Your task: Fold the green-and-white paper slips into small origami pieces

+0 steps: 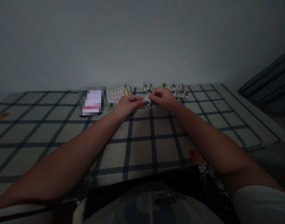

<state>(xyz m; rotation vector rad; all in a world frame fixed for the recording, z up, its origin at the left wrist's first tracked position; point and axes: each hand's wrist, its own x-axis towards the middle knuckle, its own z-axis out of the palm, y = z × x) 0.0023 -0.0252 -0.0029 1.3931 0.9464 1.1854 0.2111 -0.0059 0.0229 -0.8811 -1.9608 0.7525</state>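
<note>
Between my two hands is a small folded paper piece [147, 100], printed in white, blue and orange, held just above or on the checked cloth. My left hand [128, 106] pinches its left side with thumb and fingers. From the right, my right hand [164, 98] grips its upper right edge, fingertips pressed together. Behind my right hand lie several folded paper pieces [181, 90] with pointed corners, partly hidden by that hand. A stack of printed paper sheets [117, 94] rests just beyond my left hand.
A checked cloth [142, 149] covers the table, which meets a plain wall [137, 43] at the back. Left of the paper stack lies a phone-like device [92, 102], its screen blurred. Dark folded fabric [270, 74] hangs at the far right.
</note>
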